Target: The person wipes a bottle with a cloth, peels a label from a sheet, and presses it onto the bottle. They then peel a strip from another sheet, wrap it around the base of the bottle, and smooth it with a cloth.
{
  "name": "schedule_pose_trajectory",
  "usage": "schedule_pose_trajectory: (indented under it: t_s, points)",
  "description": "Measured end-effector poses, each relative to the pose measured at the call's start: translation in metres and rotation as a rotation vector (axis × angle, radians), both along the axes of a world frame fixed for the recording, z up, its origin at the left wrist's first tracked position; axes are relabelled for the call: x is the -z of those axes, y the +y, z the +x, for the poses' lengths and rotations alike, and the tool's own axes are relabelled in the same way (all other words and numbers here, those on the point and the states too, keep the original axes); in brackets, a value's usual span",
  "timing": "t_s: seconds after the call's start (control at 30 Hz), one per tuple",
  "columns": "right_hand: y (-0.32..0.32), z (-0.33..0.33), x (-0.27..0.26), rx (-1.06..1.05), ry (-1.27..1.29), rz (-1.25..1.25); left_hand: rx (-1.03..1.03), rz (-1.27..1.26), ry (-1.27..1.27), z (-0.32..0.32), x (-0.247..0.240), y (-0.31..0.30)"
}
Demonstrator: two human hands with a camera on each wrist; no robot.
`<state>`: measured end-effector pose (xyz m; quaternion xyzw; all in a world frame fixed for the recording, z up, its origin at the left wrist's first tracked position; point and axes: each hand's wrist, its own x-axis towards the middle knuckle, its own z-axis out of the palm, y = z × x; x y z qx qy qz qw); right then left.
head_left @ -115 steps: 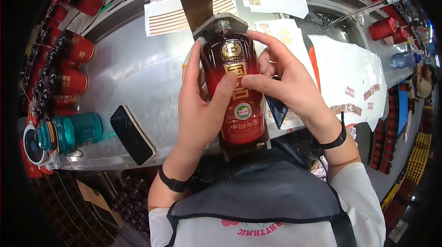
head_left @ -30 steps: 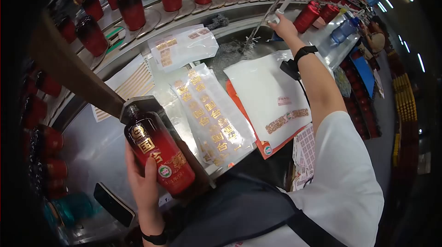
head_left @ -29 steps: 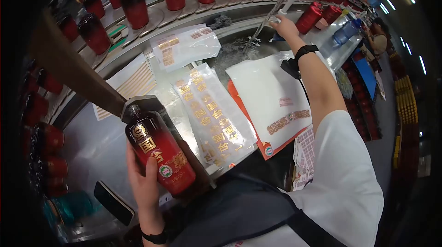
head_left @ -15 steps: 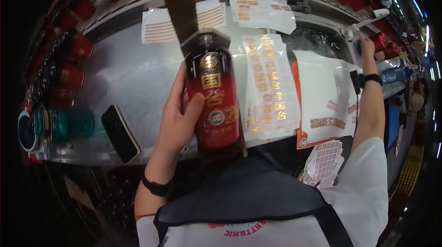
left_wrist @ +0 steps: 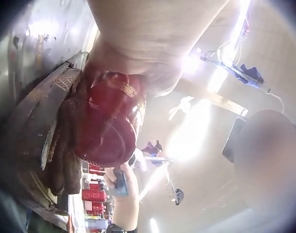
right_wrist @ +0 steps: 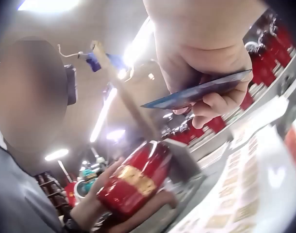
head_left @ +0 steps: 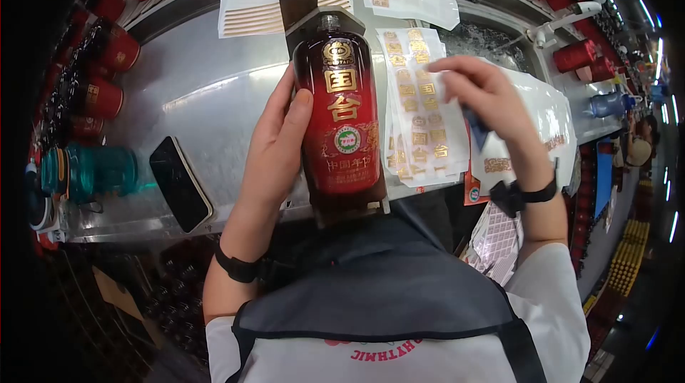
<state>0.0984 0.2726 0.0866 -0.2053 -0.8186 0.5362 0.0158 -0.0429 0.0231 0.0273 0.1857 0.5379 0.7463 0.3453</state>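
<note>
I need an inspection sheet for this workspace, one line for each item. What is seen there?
Surface: shiny metal table.
Job's things: red bottle lying label up; sticker sheet with gold characters beside it.
Clutter: phone, teal flask, white sheet.
Grips: left hand holds the red bottle by its side; right hand pinches a blue card above the sticker sheet.
Cables: nothing seen.
Surroundings: red containers in rows along the table's far and left edges.
</note>
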Motion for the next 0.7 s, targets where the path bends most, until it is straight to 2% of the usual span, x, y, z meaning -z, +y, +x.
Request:
schedule_pose_trajectory:
  t_s: [0.07,0.1,0.17,0.27,0.7]
  points:
    - [-0.034,-0.016,0.009,-0.050,0.055,-0.116,-0.002,-0.037,0.013,0.002,-0.004,0.000]
    - [-0.047,-0.026,0.019,-0.020,0.161,-0.247,-0.008,-0.036,0.009,0.004,-0.004,0.000]
    - [-0.070,-0.034,0.024,0.053,0.197,-0.388,-0.036,0.010,0.013,0.007,-0.004,0.001]
    - [-0.083,-0.039,0.032,0.131,0.280,-0.408,-0.073,0.030,0.047,0.008,-0.002,0.006]
    - [-0.091,-0.040,0.034,0.192,0.289,-0.366,-0.032,0.045,0.034,0.005,-0.001,0.006]
